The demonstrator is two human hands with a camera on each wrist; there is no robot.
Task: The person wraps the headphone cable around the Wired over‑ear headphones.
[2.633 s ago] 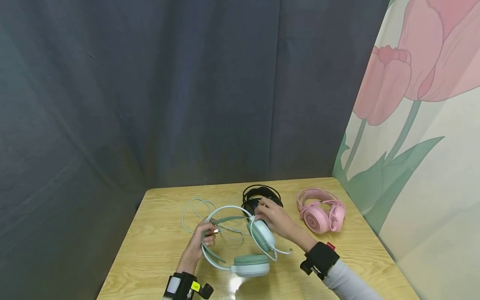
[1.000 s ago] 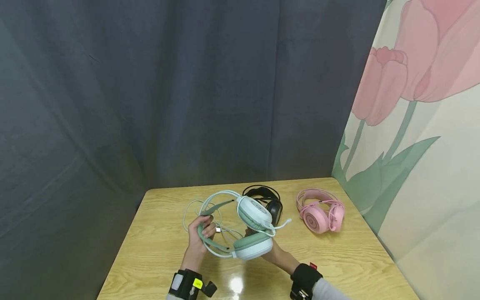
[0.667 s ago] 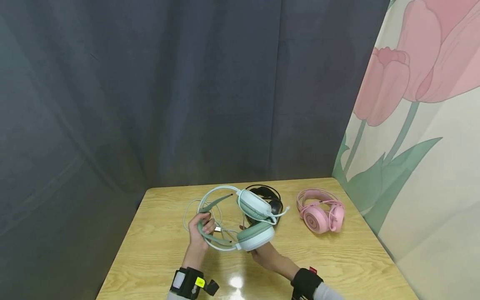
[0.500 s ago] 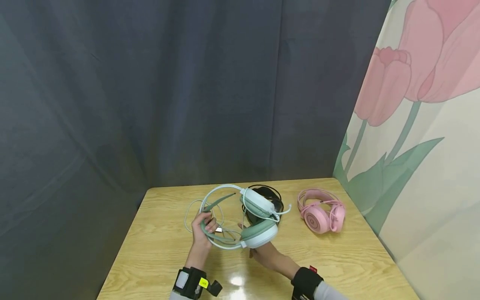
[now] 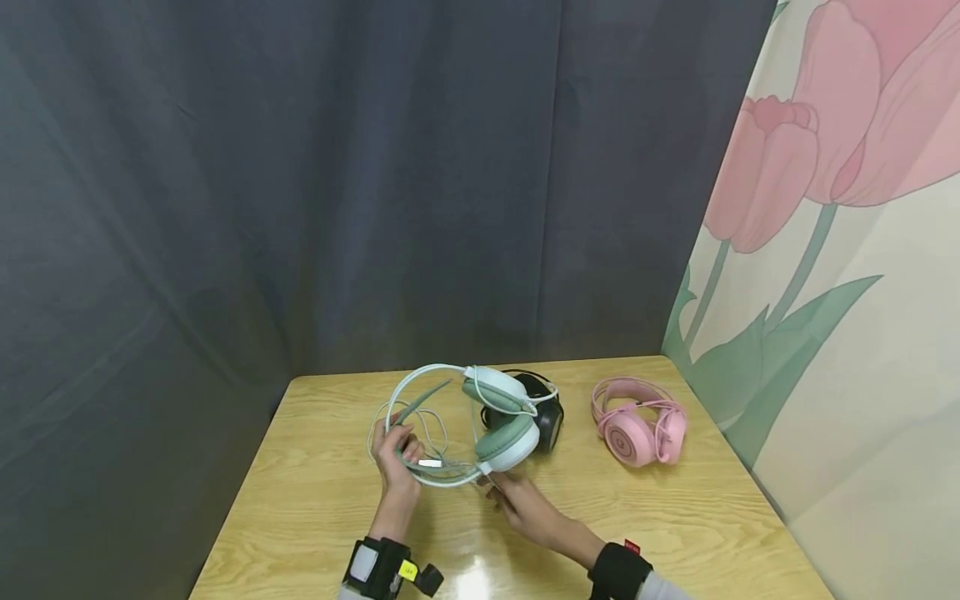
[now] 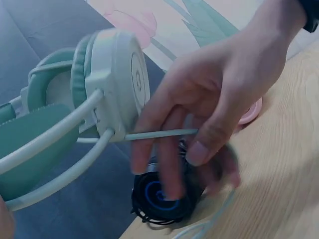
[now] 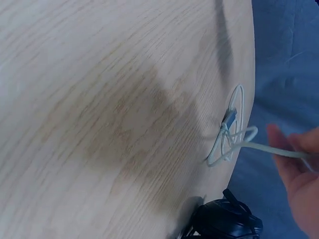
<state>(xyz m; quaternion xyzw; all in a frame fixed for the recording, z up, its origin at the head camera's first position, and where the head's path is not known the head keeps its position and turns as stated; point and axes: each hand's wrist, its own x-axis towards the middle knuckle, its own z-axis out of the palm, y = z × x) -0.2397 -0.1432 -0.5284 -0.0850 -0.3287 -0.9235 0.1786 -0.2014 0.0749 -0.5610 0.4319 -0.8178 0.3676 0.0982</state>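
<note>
My left hand (image 5: 396, 467) grips the headband of a white headset with green ear pads (image 5: 516, 447), raised above the table. Beneath the lower ear cup is my right hand (image 5: 534, 512). In the left wrist view, the headset's thin pale cable (image 6: 162, 134) runs from the ear cup to between the right thumb and fingers, which pinch it; those fingers are blurred. The right wrist view shows the cable (image 7: 269, 149) passing from the right hand (image 7: 304, 199) to a loose tangle with a tie on the wooden table.
Black headphones (image 5: 550, 423) stand behind the raised headset, partly covered by it. To the right, pink headphones (image 5: 633, 437) rest on the wooden table (image 5: 675, 533). A dark curtain (image 5: 420, 183) hangs behind, and a tulip-print wall (image 5: 847, 350) borders the right side.
The headset has turned and moved up and slightly left in my left hand. My right hand has left the upper ear cup and come down under the lower one, onto the cable.
</note>
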